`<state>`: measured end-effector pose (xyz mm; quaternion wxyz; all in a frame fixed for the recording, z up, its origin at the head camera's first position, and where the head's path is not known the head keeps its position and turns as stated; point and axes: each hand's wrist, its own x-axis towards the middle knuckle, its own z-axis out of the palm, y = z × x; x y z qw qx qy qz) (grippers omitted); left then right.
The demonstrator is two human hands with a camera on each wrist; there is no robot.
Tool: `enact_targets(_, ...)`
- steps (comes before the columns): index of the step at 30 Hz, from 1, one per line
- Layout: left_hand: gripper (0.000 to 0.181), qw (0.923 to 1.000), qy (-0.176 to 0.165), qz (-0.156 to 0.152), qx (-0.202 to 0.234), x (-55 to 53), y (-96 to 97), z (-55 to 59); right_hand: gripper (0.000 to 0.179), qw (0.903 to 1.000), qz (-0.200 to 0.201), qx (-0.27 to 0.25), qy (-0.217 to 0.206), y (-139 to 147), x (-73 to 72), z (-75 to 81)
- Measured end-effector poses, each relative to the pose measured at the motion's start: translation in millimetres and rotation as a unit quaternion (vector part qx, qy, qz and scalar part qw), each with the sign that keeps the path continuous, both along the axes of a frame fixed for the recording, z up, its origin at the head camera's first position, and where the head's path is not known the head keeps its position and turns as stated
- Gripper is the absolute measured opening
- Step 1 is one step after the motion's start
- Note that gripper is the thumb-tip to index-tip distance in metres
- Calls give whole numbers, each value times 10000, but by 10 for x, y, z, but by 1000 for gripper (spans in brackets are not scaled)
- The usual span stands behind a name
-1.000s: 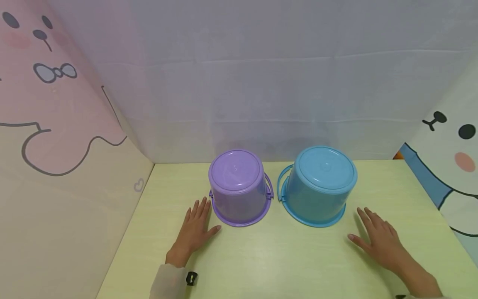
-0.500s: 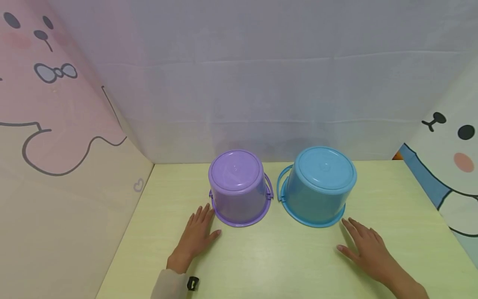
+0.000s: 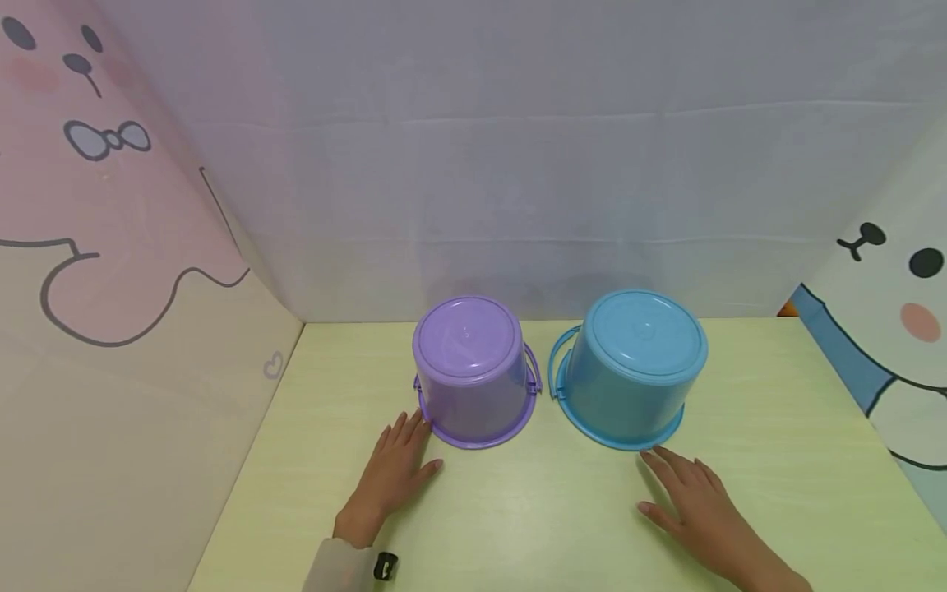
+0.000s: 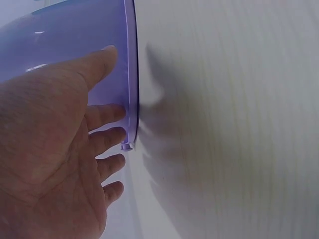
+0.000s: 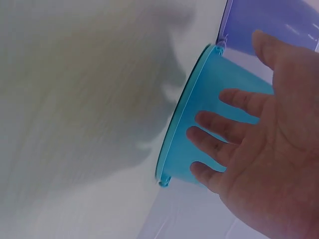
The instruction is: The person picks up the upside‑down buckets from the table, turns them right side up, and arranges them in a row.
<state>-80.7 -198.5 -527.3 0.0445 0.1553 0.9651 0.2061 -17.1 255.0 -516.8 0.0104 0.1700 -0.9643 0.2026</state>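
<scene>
Upside down on the table, a purple bucket stands left of a larger blue bucket. Each has its handle hanging at its side. My left hand is at the purple bucket's near left rim, its fingers extended and thumb spread; whether the fingertips touch the rim I cannot tell. In the left wrist view the palm of this hand faces the bucket with nothing in it. Just in front of the blue bucket's near rim is my right hand, fingers spread and holding nothing. Its shadow falls on the table in the right wrist view.
The pale yellow table ends at a white cloth wall behind the buckets. Printed cloths with cartoon animals flank it on the left and right. A small black piece sits by the left sleeve.
My right hand has moved left and nearer to me, from beside the blue bucket to in front of it. The left hand has shifted slightly toward me. Both buckets stay put.
</scene>
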Motion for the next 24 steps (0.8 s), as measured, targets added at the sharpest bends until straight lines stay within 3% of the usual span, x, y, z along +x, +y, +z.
enact_targets(12,64,9999,99,-40,-90,43,44,26,61,9984,387,-75,400,-411,24,22)
enact_targets(24,61,9986,388,-83,-336,47,72,55,55,9921,984,-313,718,-763,-145,45)
